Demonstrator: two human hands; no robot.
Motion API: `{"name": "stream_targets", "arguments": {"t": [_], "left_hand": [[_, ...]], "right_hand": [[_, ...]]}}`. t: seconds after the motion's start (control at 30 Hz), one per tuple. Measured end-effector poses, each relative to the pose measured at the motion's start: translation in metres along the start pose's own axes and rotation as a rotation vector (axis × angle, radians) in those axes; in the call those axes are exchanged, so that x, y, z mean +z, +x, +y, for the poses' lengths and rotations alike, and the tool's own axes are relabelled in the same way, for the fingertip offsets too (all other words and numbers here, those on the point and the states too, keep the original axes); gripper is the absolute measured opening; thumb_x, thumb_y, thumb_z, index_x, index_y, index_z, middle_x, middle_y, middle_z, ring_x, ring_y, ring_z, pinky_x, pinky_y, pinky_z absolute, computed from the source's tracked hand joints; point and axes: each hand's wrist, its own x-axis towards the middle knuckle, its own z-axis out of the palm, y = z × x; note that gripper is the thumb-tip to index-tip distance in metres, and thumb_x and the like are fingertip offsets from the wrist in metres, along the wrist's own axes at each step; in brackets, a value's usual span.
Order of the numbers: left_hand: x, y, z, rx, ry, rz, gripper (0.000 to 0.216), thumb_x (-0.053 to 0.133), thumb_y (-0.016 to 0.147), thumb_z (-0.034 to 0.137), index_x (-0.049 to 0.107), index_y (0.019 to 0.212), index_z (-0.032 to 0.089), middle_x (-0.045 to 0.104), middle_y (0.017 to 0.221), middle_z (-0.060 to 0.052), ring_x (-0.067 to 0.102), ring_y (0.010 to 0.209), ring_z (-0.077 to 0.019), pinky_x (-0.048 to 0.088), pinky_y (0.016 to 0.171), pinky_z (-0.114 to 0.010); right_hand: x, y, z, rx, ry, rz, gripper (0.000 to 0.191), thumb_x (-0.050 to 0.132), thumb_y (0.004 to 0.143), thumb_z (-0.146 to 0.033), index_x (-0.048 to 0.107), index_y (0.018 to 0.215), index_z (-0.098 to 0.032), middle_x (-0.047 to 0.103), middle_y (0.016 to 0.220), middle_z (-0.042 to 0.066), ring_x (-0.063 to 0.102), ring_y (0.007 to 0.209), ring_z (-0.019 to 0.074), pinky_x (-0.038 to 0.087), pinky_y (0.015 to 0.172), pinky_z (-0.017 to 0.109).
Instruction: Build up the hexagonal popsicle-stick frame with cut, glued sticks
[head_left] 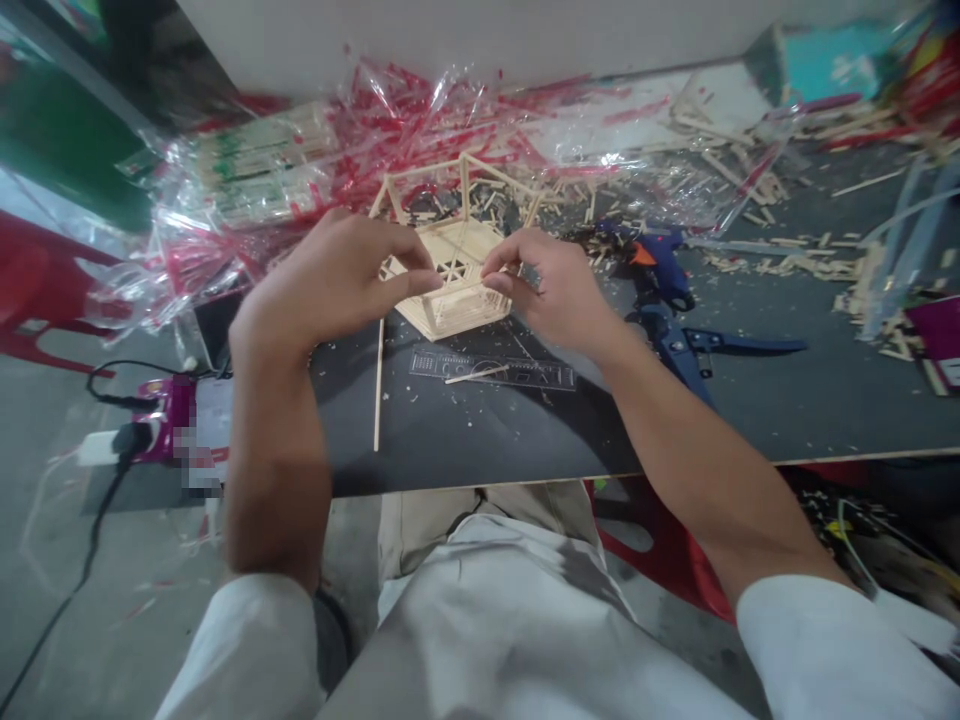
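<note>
A small structure of thin wooden sticks (420,318) stands on the dark tabletop, with a layered polygonal base and a raised frame of posts and rails at its back. At its front, my left hand (337,270) is closed in a pinch at the left end of a thin wooden stick (463,288). My right hand (551,285) pinches the same stick's right end, close to the structure's right side. The exact contact is partly hidden by my fingers. Just in front lies a clear plastic ruler (536,376) with a short loose stick (476,375) across it.
A long stick (379,390) lies left of the ruler. To the right are a blue glue gun (664,265) and blue-handled cutters (679,340). Plastic wrapping (390,110) and stick offcuts cover the back. A power strip (176,420) with cords sits at the left.
</note>
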Motion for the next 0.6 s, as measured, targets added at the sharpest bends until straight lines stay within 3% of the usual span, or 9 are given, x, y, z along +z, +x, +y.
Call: {"name": "stream_targets", "arguments": {"t": [0.1,0.23,0.6], "left_hand": [[0.019,-0.02,-0.005,0.028,-0.035,0.128,0.029,0.07,0.093,0.051,0.077,0.095,0.023,0.08,0.096,-0.004,0.073,0.089,-0.0238,0.053,0.089,-0.042],[0.043,-0.031,-0.006,0.036,-0.065,0.308,0.022,0.075,0.092,0.045,0.074,0.102,0.025,0.079,0.103,-0.003,0.071,0.101,-0.0254,0.049,0.101,-0.047],[0.059,-0.028,-0.007,0.049,-0.109,0.345,0.007,0.071,0.095,0.035,0.072,0.096,0.028,0.076,0.095,0.0,0.067,0.093,-0.022,0.047,0.106,-0.049]], "right_hand": [[0.002,0.0,-0.001,-0.009,0.006,0.013,0.036,0.053,0.104,-0.056,0.063,0.094,-0.024,0.071,0.095,0.005,0.063,0.089,0.0211,0.048,0.085,0.038],[0.005,-0.001,-0.001,-0.021,0.017,0.031,0.034,0.054,0.104,-0.054,0.063,0.094,-0.023,0.07,0.094,0.005,0.063,0.087,0.0205,0.049,0.083,0.037],[0.009,-0.004,0.0,0.061,0.018,0.042,0.035,0.055,0.102,-0.057,0.065,0.095,-0.025,0.071,0.091,0.004,0.064,0.082,0.0195,0.052,0.081,0.037]]}}
